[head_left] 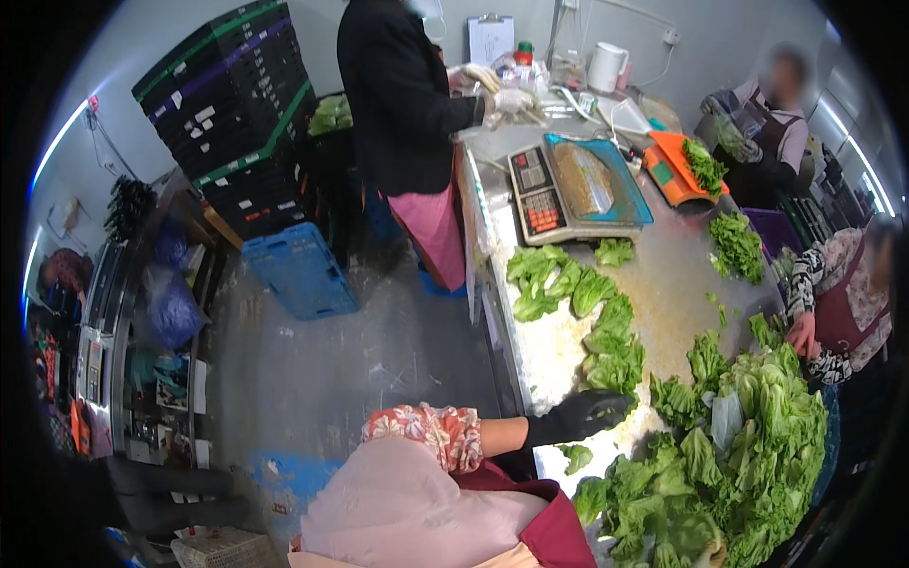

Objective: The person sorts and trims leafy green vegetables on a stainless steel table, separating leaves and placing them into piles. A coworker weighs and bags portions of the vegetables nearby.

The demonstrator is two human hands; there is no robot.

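My left hand (585, 414), in a black glove, reaches across the near left part of the metal table. Its fingers are curled over lettuce leaves (614, 371) at the near end of a row of small green heads. Some of the leaf in its grip is hidden by the glove. A large heap of leafy lettuce (772, 426) lies to the right of the hand. Just below the glove is a loose lettuce leaf (575, 458). My right hand does not show.
A weighing scale (544, 204) with a blue tray stands farther up the table; beside it an orange scale (674, 170) bears lettuce. A dark-jacketed person (402, 104) works at the far left edge, and two other people are on the right. Stacked black crates (227, 104) stand on the left.
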